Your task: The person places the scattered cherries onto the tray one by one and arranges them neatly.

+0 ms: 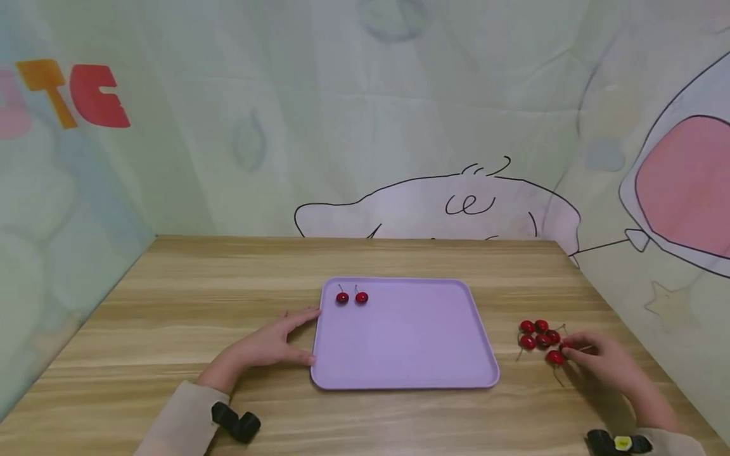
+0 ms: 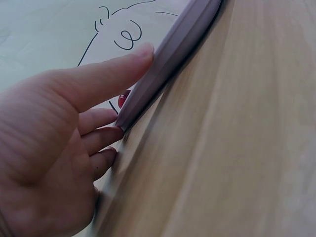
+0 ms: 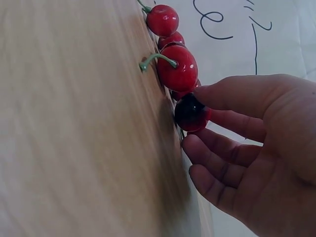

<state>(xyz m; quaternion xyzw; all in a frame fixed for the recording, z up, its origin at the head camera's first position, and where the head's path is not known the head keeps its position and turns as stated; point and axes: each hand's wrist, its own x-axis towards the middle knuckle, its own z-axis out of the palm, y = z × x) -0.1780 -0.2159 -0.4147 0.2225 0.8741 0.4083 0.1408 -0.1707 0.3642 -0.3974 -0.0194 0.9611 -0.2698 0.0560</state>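
Note:
A purple tray (image 1: 402, 345) lies on the wooden table, with two red cherries, a left one (image 1: 342, 298) and a right one (image 1: 362, 297), side by side near its far left corner. My left hand (image 1: 267, 343) touches the tray's left edge, thumb and fingertips spread along the rim and not curled round it. Over on the right, my right hand (image 1: 610, 362) pinches a dark red cherry (image 3: 191, 114) between thumb and fingers, low at the table. Right beside it lie several more cherries (image 1: 527, 342) in a loose cluster, some with green stems showing.
The wooden table (image 1: 199, 285) runs back to a printed cloth wall (image 1: 274, 158) with cartoon drawings. More of this cloth (image 1: 673, 304) hangs along the table's right edge. The cherry cluster sits between the tray's right rim and that edge.

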